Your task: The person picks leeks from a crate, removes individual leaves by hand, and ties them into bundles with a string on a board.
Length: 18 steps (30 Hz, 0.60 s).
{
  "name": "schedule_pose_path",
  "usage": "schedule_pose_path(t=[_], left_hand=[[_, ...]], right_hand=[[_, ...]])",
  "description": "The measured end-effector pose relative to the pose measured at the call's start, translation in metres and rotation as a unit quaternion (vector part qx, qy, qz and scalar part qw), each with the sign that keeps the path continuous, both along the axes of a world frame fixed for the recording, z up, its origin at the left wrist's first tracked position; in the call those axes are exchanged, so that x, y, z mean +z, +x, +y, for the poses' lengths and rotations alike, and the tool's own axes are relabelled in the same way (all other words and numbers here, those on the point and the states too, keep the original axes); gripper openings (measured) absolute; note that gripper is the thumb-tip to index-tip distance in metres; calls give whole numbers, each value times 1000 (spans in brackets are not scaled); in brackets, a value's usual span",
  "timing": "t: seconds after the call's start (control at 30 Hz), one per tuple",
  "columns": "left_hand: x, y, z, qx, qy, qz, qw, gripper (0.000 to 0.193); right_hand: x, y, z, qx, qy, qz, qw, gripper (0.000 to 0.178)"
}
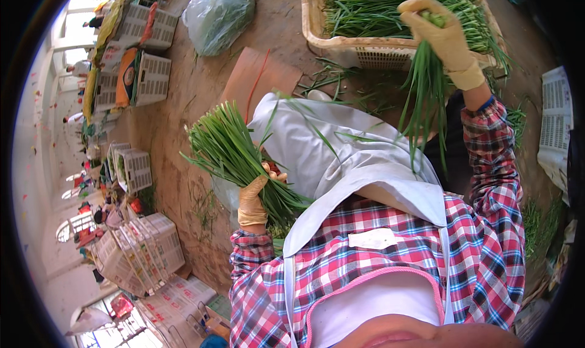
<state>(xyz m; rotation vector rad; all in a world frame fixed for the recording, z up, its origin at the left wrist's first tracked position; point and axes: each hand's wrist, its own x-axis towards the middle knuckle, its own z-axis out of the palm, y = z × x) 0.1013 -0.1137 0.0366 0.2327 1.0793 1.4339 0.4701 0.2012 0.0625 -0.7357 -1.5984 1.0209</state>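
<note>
Left hand: gloved, wrapped around a thick green bunch, which juts out on both sides of it | Right hand: gloved, curled around a thinner bunch trailing down from it, by the crate | Crate: holds more greens | Apron: pale grey, between the two bunches

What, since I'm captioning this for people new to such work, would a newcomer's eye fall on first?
Probably the thick green bunch fanning out of the gloved left hand, left of the pale apron. Next comes the gloved right hand, raised at upper right with a smaller bunch drooping from it. Behind it, at the top, a yellowish crate brims with similar greens.
</note>
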Motion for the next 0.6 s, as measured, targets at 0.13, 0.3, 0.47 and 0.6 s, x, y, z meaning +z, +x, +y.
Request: schedule_pose_path(t=[0.13, 0.3, 0.47, 0.6], left_hand=[[-24, -18, -25, 28, -12, -29, 999, 24], [-27, -21, -33, 50, -18, 0, 999, 27], [-21, -23, -32, 50, -42, 27, 997, 30], [-24, -31, -37, -12, 0, 37, 999, 33]], right_hand=[[-49, -75, -7, 153, -140, -68, 976, 13], [-74, -187, -16, 231, -171, -142, 947, 29], [-81, -256, -32, 316, -198, -183, 909, 52], [-94, -269, -44, 311, -223, -213, 899, 44]])
